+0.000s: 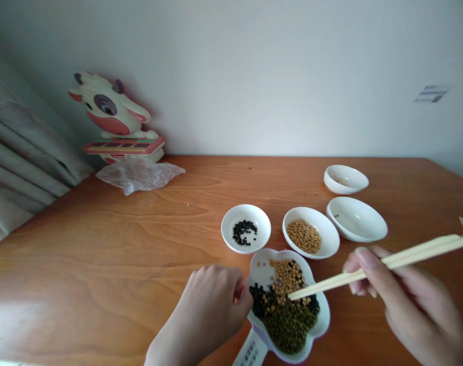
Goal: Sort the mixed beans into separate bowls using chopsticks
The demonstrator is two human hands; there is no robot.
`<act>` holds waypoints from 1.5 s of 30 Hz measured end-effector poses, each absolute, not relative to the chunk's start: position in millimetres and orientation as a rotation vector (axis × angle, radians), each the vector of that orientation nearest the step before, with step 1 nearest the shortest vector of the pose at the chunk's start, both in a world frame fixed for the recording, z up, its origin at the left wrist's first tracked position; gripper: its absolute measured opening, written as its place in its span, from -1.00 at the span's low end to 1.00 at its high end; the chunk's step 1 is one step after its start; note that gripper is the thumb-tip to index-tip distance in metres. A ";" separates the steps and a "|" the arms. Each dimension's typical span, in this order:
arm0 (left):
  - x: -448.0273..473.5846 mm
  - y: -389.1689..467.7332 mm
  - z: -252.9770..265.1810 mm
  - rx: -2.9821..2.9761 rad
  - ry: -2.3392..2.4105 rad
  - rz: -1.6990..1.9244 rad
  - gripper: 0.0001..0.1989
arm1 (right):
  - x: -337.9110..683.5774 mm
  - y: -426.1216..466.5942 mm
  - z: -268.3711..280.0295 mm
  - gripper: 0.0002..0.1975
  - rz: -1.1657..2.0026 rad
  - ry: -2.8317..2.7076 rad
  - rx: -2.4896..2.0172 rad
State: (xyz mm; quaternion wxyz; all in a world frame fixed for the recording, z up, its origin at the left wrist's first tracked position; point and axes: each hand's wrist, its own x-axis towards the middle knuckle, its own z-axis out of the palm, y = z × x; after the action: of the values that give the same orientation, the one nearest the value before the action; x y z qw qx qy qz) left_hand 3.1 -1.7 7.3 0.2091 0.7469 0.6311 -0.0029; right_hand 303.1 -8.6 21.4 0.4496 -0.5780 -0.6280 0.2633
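Note:
A scalloped white dish [323,325] with a labelled tab at its lower left holds green mung beans [290,325], black beans [259,299] and yellow soybeans [287,274], partly mixed. My left hand [216,305] is closed at the dish's left rim, its fingertips mostly hidden. In my right hand [399,290] is a pair of wooden chopsticks [418,254]. Their tips lie close together over the soybeans near the middle of the dish; no bean can be made out between them. Just behind stand a white bowl [226,231] of black beans and another bowl [333,239] of soybeans.
Two more white bowls [363,223] [346,178] at the right hold only a few specks. A cow-shaped toy keyboard [124,145] stands at the back left, with a crumpled clear plastic bag [140,175] before it. Behind the wooden table [120,244] rises a wall.

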 end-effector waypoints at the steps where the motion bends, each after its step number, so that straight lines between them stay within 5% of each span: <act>1: 2.6 -3.0 7.4 2.055 1.749 -0.018 -0.71 | 299.1 -6.4 23.2 -0.61 0.711 -1.523 -1.425; 12: 2.0 7.9 3.7 1.877 1.706 0.037 -0.32 | 293.8 6.4 24.4 -0.60 0.820 -1.474 -1.387; 36: 7.9 14.0 7.9 1.663 1.559 0.046 -0.43 | 255.2 6.5 26.2 -0.70 1.115 -2.004 -1.236; 43: 6.4 15.4 6.2 1.752 1.606 0.026 -0.30 | 248.1 6.6 33.6 -0.72 0.944 -2.112 -1.156; 45: 3.9 16.5 7.4 1.940 1.521 -0.053 -0.41 | 247.1 9.2 36.3 -0.73 0.958 -2.118 -1.147</act>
State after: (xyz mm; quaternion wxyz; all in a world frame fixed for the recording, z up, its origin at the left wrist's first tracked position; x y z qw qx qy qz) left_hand 3.9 16.5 7.4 0.3314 0.7422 0.5821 -0.0203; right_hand 247.1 9.2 36.3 0.2713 -0.4260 -0.7864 0.3556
